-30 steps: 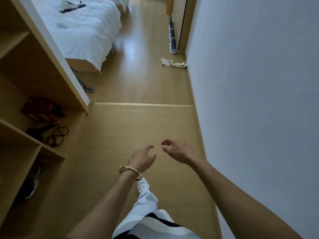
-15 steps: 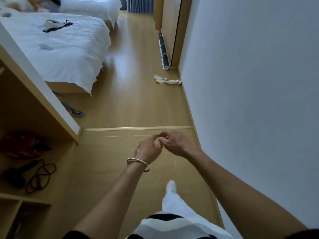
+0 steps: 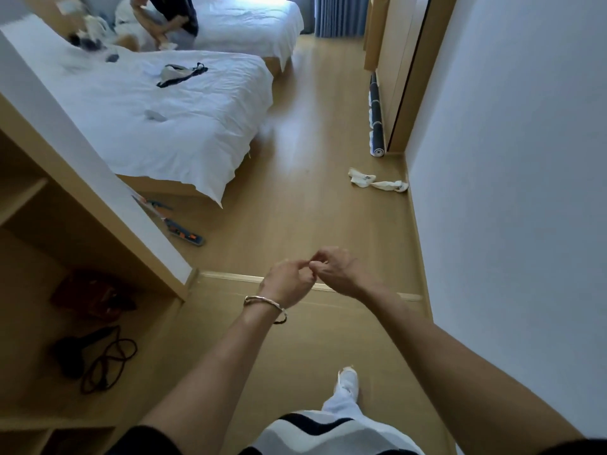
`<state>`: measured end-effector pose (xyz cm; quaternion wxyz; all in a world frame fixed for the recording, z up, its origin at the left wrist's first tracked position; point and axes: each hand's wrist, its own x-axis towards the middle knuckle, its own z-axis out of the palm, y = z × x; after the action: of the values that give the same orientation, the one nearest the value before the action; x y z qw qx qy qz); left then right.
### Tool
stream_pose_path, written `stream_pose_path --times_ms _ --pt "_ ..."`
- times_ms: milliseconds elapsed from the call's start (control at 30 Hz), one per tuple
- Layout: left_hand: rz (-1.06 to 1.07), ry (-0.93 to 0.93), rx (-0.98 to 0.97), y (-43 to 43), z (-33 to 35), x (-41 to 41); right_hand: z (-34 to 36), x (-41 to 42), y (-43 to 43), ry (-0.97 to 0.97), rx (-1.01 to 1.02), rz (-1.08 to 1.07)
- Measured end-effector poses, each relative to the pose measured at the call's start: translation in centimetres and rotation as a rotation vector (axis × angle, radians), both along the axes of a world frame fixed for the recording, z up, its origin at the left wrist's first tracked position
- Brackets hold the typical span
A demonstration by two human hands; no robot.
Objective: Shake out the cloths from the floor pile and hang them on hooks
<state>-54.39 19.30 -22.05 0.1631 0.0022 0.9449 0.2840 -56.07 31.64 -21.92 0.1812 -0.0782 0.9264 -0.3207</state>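
Head view: left hand (image 3: 288, 280) and right hand (image 3: 340, 270), fingers curled, tips meeting, nothing visibly held. Cloths (image 3: 377, 183) lay on the floor (image 3: 305, 205), far right, beside the wall (image 3: 509, 159). Best approach: walk over and pinch one cloth by two corners before shaking; hooks unseen.

We stand on a pale wood floor (image 3: 305, 198) beside a white wall (image 3: 512, 165). A white-sheeted bed (image 3: 170, 126) lies ahead, wooden shelving (image 3: 82, 224) to our left.
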Motion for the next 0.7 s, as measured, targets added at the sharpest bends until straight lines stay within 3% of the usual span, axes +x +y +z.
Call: stream_pose_path --times_ms 167,700 --pt "0.012 0.017 -0.008 4.7 1.3 -9.5 0.4 -9.7 5.8 -0.023 -0.017 0.009" --pt "-0.12 -0.097 -0.046 15.6 -0.3 -29.6 -1.1 -28.3 16.4 -0.104 0.011 0.011"
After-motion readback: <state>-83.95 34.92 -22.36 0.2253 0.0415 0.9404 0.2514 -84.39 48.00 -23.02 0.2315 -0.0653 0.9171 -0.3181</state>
